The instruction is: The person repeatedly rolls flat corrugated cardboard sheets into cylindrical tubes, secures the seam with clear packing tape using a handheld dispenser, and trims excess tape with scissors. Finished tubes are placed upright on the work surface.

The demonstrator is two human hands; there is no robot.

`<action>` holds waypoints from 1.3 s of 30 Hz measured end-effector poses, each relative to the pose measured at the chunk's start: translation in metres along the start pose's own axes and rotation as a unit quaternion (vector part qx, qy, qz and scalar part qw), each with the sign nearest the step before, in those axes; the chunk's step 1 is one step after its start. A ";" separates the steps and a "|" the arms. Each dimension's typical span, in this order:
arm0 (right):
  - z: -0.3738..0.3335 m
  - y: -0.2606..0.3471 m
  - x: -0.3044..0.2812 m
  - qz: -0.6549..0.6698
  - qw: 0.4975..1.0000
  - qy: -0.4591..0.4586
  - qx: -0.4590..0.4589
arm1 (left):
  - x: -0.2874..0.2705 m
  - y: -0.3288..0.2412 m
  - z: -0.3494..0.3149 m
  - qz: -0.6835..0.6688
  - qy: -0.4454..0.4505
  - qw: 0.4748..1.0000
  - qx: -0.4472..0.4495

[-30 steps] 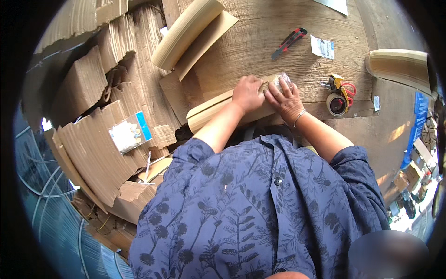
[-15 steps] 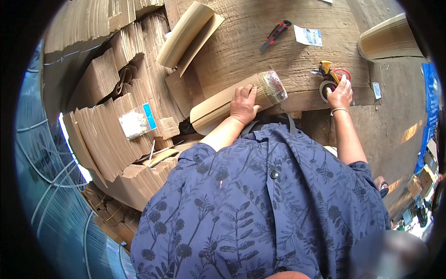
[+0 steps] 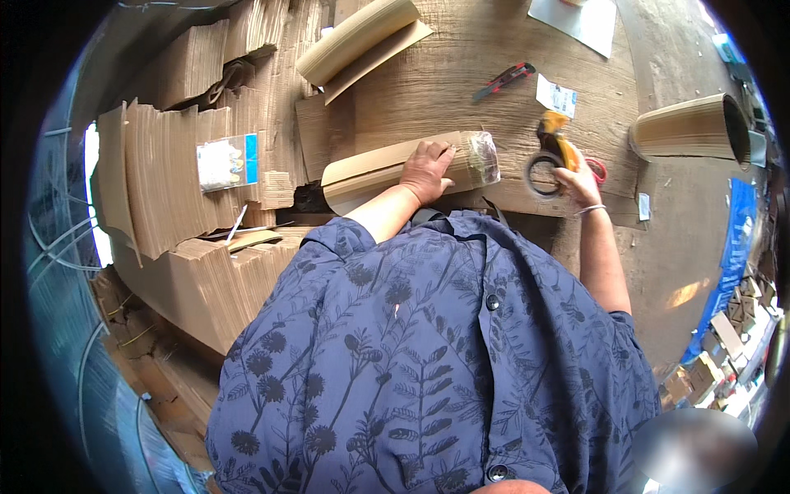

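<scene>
A brown cardboard roll (image 3: 370,169) lies in front of me, with clear crinkled plastic (image 3: 484,156) at its right end. My left hand (image 3: 426,171) grips it from above, fingers curved over its top near the plastic. To the right, my right hand (image 3: 581,183) is closed around a yellow and black tape dispenser (image 3: 561,142). The dispenser's tape roll (image 3: 541,174) shows at its left side, slightly blurred. Beside my right fingers is a red ring-shaped handle (image 3: 600,170), partly hidden.
Beyond lie a red and black box cutter (image 3: 504,81) and a white printed label (image 3: 556,96). Another cardboard roll (image 3: 358,41) rests at the far left, and a curled cardboard bundle (image 3: 683,130) at right. Cardboard stacks (image 3: 169,177) hold a plastic packet (image 3: 226,163) on the left.
My right hand has lifted the tape dispenser from the table and brought it left, toward the cardboard roll. The left hand stays on the roll. The whole view has shifted somewhat.
</scene>
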State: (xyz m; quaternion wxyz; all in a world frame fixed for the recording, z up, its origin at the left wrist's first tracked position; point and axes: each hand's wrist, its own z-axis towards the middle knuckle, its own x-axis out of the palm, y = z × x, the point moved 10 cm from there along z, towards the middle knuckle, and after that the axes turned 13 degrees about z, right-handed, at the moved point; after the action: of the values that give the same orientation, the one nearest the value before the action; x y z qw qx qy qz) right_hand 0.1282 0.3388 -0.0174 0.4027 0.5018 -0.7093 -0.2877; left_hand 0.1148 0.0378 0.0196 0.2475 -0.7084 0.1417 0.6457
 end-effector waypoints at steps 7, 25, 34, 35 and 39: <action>0.007 0.023 0.135 -0.402 0.915 0.001 -0.017 | -0.002 0.004 0.005 -0.034 -0.047 0.997 0.041; 0.026 0.008 0.205 -0.658 0.750 -0.005 0.074 | 0.001 0.005 0.001 -0.032 -0.138 0.984 0.110; 0.054 0.004 0.214 -0.629 0.758 0.051 0.163 | 0.006 0.007 0.014 -0.073 -0.045 0.986 0.146; 0.057 0.004 0.216 -0.627 0.760 0.055 0.158 | 0.009 0.005 0.016 -0.082 -0.034 0.983 0.158; 0.039 0.023 0.200 -0.529 0.833 -0.041 0.157 | 0.011 0.016 0.022 -0.076 -0.006 0.991 0.110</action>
State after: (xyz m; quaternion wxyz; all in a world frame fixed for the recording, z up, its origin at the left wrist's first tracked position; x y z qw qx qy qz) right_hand 0.0491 0.1580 0.0374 0.0757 0.8448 -0.3869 -0.3618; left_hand 0.0891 0.0378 0.0056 0.3727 -0.6815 0.1560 0.6102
